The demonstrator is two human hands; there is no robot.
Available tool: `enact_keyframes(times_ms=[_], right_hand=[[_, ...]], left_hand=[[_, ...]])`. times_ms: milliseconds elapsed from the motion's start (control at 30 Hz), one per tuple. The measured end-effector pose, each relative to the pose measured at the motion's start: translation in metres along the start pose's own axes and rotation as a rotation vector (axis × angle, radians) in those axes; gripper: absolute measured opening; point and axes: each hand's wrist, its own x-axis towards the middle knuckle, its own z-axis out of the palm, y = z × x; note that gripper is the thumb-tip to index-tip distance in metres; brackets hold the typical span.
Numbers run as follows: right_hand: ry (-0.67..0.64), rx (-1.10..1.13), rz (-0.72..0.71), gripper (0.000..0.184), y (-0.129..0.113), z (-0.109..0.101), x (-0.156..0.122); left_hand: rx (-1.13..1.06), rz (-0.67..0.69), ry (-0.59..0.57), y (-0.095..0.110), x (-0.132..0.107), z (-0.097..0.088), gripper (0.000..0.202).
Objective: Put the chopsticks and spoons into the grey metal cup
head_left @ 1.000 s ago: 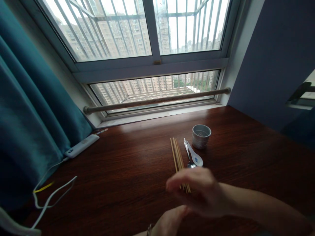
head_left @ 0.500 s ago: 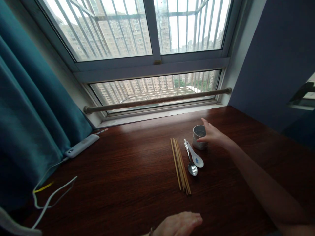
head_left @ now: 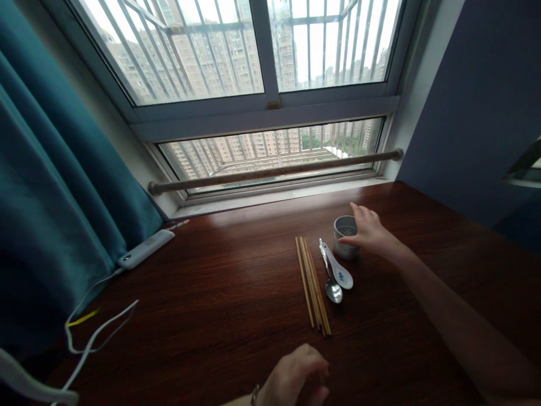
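Right hand (head_left: 369,231) has settled on the metal cup (head_left: 345,235) since half a second ago: fingers wrapped round its far side, thumb at the front, cup upright on the table (head_left: 211,304) — looks like a grip, no lift. Left hand (head_left: 296,379) has pulled back to the near edge and curled loosely, holding nothing. So I read contact as made. Just left of the cup: ceramic spoon (head_left: 340,272) and metal spoon (head_left: 332,285) side by side, then chopsticks (head_left: 313,287) in a bundle. The ceramic spoon's handle lies near the cup's base. Power strip (head_left: 146,248) and cables (head_left: 97,332) well apart by the curtain (head_left: 51,186).
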Motion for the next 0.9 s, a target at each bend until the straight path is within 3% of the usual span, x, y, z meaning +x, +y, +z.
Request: enact_keyframes(times_ms=[100,167,233,333,467,600,767,900], right_hand=[[0.116,0.100,-0.107,0.063,-0.028,-0.012,-0.014],[-0.046,0.240,-0.164,0.027,-0.052,-0.011,-0.026],[-0.270,0.215,-0.235,0.012,-0.072,0.002,-0.037],[-0.463,0.040,-0.197,0.019,-0.087,0.033,-0.045],[-0.505,-0.007,-0.158,0.024,-0.085,0.064,-0.045],[-0.520,-0.020,-0.138,0.025,-0.083,0.069,-0.045],[-0.523,-0.040,-0.123,0.021,-0.089,0.069,-0.045],[-0.511,-0.054,-0.102,0.019,-0.090,0.072,-0.045]], left_hand=[[0.081,-0.385,0.044,-0.013,0.023,-0.014,0.016],[0.136,-0.488,0.027,-0.030,0.048,-0.025,0.017],[0.213,-0.510,0.033,-0.053,0.075,-0.033,0.017],[0.359,-0.627,0.047,-0.088,0.109,-0.035,0.018],[0.502,-0.765,0.030,-0.117,0.127,-0.028,0.033],[0.555,-0.815,-0.004,-0.125,0.125,-0.029,0.044],[0.385,-0.832,-0.104,-0.126,0.124,-0.040,0.033],[0.414,-0.857,-0.107,-0.120,0.126,-0.038,0.027]])
